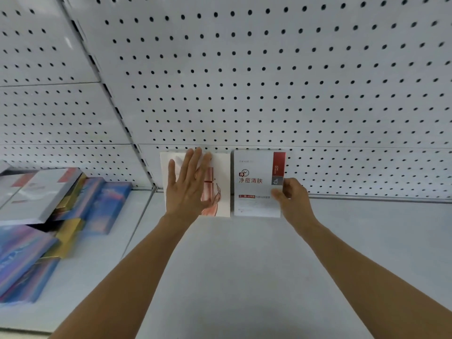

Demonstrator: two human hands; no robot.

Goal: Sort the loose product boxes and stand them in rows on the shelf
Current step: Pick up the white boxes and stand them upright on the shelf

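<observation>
White shelf (244, 265) holds two boxes standing at its back edge, against the holey wall (269, 69). Left hand (187, 184) presses flat, fingers straight, on the pink box (221, 167). Right hand (291, 195) pinches the white box (255, 192) just beside it. Loose boxes (61, 216) lie piled at the left edge.

On the white box with the red strip (258, 184) I read large red characters, 净痘清肤. Its smaller lines and the strip's print are too blurred for me. I find no legible text on the cream box (220, 184) beside it.
</observation>
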